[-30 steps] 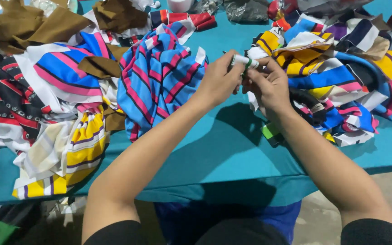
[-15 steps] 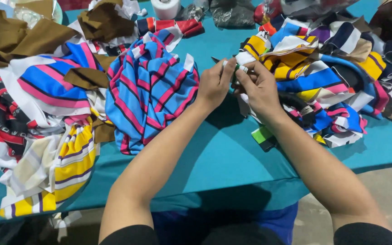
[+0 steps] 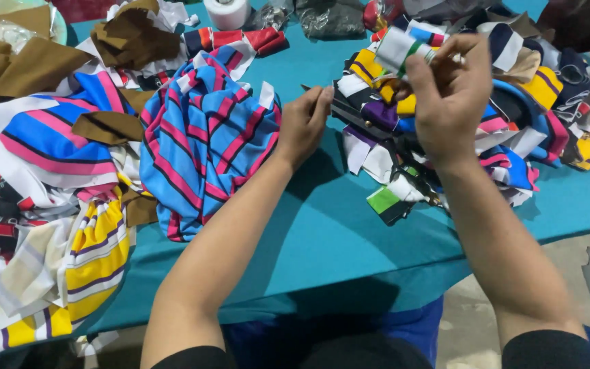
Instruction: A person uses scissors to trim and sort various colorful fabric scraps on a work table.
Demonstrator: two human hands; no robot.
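Right hand (image 3: 448, 102) pinches a striped strip (image 3: 404, 49) at 1 o'clock; left hand (image 3: 305, 123) grips scissors (image 3: 349, 113) over the table (image 3: 349, 232).

Striped fabric scraps heaped across a teal-covered desk (image 3: 349, 225)

A blue, pink-striped cloth bundle (image 3: 206, 143) lies beside brown fabric pieces (image 3: 131, 34), yellow-striped cloth (image 3: 97, 266) and a white tape roll (image 3: 228, 12).

The right hand (image 3: 452, 96) pinches a small white-and-green fabric strip (image 3: 404, 49) above the striped scrap pile (image 3: 513, 116) — the left hand (image 3: 303, 126) grips dark scissors (image 3: 349, 113) on the teal desk (image 3: 349, 232).
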